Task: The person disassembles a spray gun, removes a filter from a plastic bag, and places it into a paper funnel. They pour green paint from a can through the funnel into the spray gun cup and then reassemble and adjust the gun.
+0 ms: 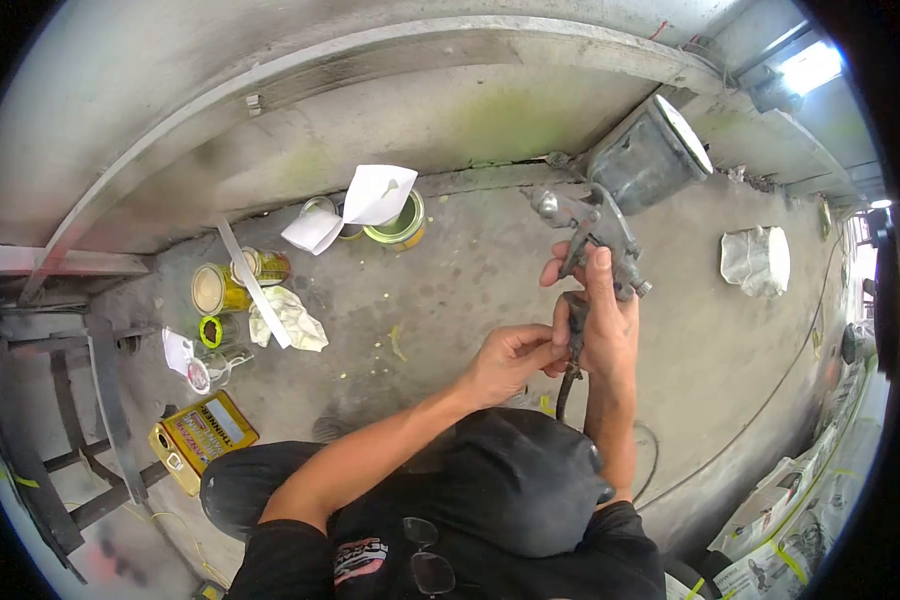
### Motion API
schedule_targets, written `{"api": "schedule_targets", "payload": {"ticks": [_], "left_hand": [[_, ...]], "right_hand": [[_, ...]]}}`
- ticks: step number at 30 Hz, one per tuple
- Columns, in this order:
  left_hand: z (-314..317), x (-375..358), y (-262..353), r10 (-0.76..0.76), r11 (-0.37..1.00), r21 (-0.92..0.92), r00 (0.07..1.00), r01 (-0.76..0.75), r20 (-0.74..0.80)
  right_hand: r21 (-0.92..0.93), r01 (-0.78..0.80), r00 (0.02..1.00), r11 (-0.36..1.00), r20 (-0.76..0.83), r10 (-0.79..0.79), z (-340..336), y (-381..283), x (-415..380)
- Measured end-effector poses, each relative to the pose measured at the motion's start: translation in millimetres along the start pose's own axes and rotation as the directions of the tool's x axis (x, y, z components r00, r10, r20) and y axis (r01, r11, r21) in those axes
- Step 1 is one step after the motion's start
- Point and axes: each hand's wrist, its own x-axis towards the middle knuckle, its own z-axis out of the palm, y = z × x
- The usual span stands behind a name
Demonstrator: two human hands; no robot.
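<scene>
My right hand point(610, 335) is closed around a spray gun point(607, 235), its thumb up along the gun's body. A large grey paint cup point(642, 160) with a pale lid sits on the gun, tilted to the upper right. From the bottom of the handle a dark air hose point(567, 392) runs down toward my lap. My left hand point(515, 362) pinches the hose fitting at the handle's lower end, fingertips pressed together beside my right hand. The fitting itself is mostly hidden by the fingers.
Paint cans point(209, 290) and an open green-lined can point(400, 225) stand along the wall. A yellow thinner tin point(203, 440), a pale strip point(253, 285) and crumpled paper point(288, 320) are at left. A wrapped white container point(756, 262) and a trailing hose point(770, 400) lie right.
</scene>
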Motion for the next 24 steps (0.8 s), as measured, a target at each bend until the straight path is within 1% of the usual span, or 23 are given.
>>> {"api": "schedule_targets", "payload": {"ticks": [2,5,8,11,14,19,23,24], "left_hand": [[1,0,-1,0.023,0.999,0.041,0.999,-0.021,-0.048],[0,0,-4,0.101,0.993,0.063,0.993,-0.097,-0.054],[1,-1,0,0.077,0.993,0.092,0.993,-0.069,-0.088],[-3,1,-9,0.112,0.988,0.119,0.99,-0.101,-0.085],[-2,1,-8,0.078,0.994,0.081,0.993,-0.071,-0.092],[-2,1,-8,0.067,0.995,0.086,0.991,-0.057,-0.114],[-5,3,-17,0.066,0.998,0.021,0.991,-0.064,-0.117],[-6,3,-16,0.064,0.997,0.039,0.991,-0.059,-0.119]], "right_hand": [[0.001,-0.004,1.0,1.0,-0.002,0.004,1,0,1],[0.01,-0.01,1.0,1.0,0.007,0.01,1,1,2],[0.014,-0.013,1.0,1.0,0.008,0.013,3,0,3],[0.025,-0.01,1.0,1.0,0.009,0.009,4,2,4],[0.023,-0.026,1.0,0.999,0.009,0.026,4,4,5],[-0.006,-0.039,0.999,0.999,0.02,0.04,1,9,9],[-0.01,-0.009,0.999,1.0,-0.038,0.009,6,15,8],[-0.012,0.008,0.999,1.0,-0.046,-0.009,10,12,6]]}}
